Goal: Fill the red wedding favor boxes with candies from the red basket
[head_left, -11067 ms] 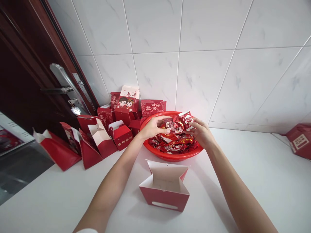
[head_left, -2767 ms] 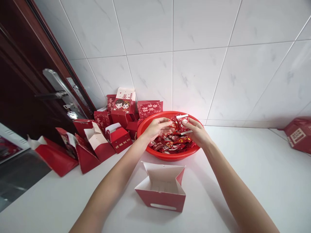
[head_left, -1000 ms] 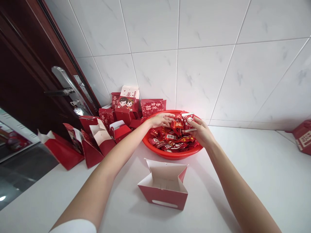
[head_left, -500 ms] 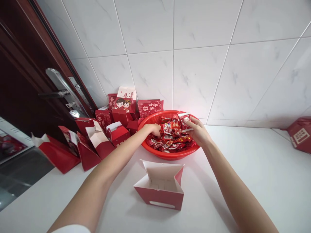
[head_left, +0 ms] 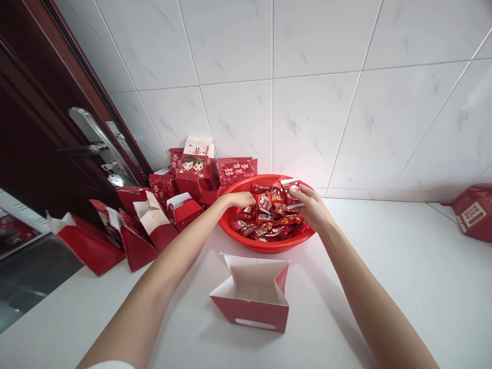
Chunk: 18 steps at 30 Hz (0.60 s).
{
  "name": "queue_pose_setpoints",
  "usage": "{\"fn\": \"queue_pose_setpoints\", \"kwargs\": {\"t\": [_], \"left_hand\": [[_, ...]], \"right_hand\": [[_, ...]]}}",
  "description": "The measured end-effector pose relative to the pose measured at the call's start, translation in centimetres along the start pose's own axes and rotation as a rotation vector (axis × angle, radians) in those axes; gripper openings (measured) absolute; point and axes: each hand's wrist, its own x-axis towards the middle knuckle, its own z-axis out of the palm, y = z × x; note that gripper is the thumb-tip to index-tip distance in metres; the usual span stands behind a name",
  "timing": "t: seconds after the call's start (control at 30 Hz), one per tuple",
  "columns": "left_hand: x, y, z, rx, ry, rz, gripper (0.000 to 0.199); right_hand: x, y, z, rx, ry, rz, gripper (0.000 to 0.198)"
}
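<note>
A red plastic basket (head_left: pixel 265 247) holds a heap of small red wrapped candies (head_left: pixel 274 225). Over its left side is my left hand (head_left: pixel 242 199), fingers closed on a red candy packet that peeks out below them. At the right side of the basket, my right hand (head_left: pixel 313 207) pinches a red-and-white candy packet (head_left: pixel 291 190) between thumb and fingers. In front of the basket an open red paper box (head_left: pixel 257 312) stands with its white inside facing up.
Several red gift boxes (head_left: pixel 196 177) crowd the table's back left, with more opened boxes (head_left: pixel 154 220) along the left. A dark door (head_left: pixel 38 102) with a metal handle stands left. Another red box (head_left: pixel 474 212) sits far right; the tiled wall (head_left: pixel 238 118) closes off the back.
My left hand has lifted slightly from the candies, and a red packet now shows beneath its fingers. My right hand stays nearly in place with its packet.
</note>
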Motion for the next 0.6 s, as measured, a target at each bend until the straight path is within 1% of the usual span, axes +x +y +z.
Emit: {"fn": "queue_pose_setpoints", "kwargs": {"t": [0.1, 0.2, 0.3, 0.37, 0.5, 0.6], "left_hand": [[-0.6, -0.1, -0.5, -0.009, 0.023, 0.025, 0.025], [-1.0, -0.1, -0.6, 0.030, -0.003, 0.027, 0.014], [-1.2, 0.3, -0.1, 0.064, -0.029, 0.062, 0.015], [-1.2, 0.7, 0.4, 0.079, -0.037, 0.092, 0.011], [-0.6, 1.1, 1.8, 0.084, -0.035, 0.125, 0.031], [-0.4, 1.2, 2.5, 0.059, -0.013, 0.142, 0.031]], "right_hand": [[0.0, 0.1, 0.0, -0.004, 0.003, 0.000, 0.039], [0.0, 0.2, -0.1, 0.005, -0.017, -0.016, 0.035], [0.0, 0.2, -0.1, 0.002, -0.024, -0.021, 0.034], [0.0, 0.2, -0.1, -0.005, -0.014, -0.016, 0.035], [-0.1, 0.1, 0.0, -0.003, 0.000, -0.009, 0.035], [-0.1, 0.1, 0.0, -0.003, -0.007, -0.007, 0.035]]}}
